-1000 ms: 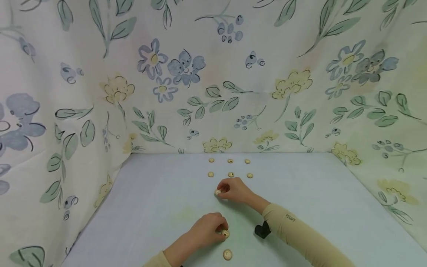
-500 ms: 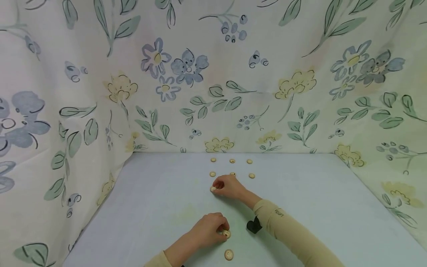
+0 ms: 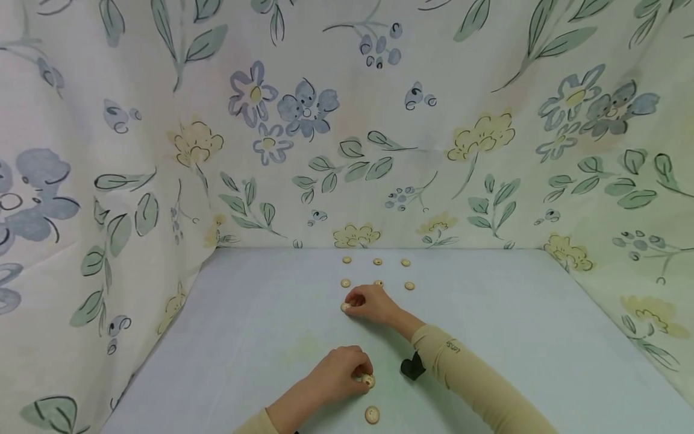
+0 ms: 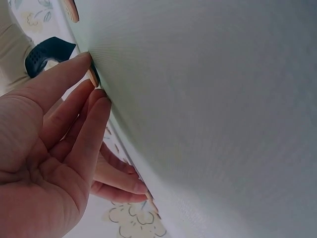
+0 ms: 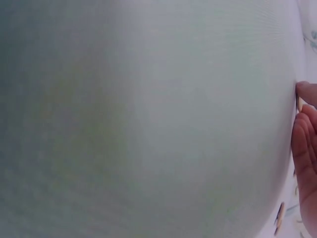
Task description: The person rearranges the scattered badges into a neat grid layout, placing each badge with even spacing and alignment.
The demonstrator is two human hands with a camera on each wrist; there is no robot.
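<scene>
My right hand pinches a small round wooden button at the tabletop, just in front of two rows of similar buttons. Nearer to me, my left hand holds another button between thumb and fingers, close to the table. One more button lies flat in front of the left hand. In the left wrist view, the thumb and fingertips meet around the edge of the held button. The right wrist view catches only part of the right hand at its border.
Beyond the right hand, wooden buttons lie in two rows of three, including a far left button and a near right button. Floral fabric hangs behind and at both sides of the white table. A black wrist mount hangs under the right forearm.
My right hand has shifted left and slightly farther away with its button, then stayed almost still over the last half second. My left hand keeps its place and its hold.
</scene>
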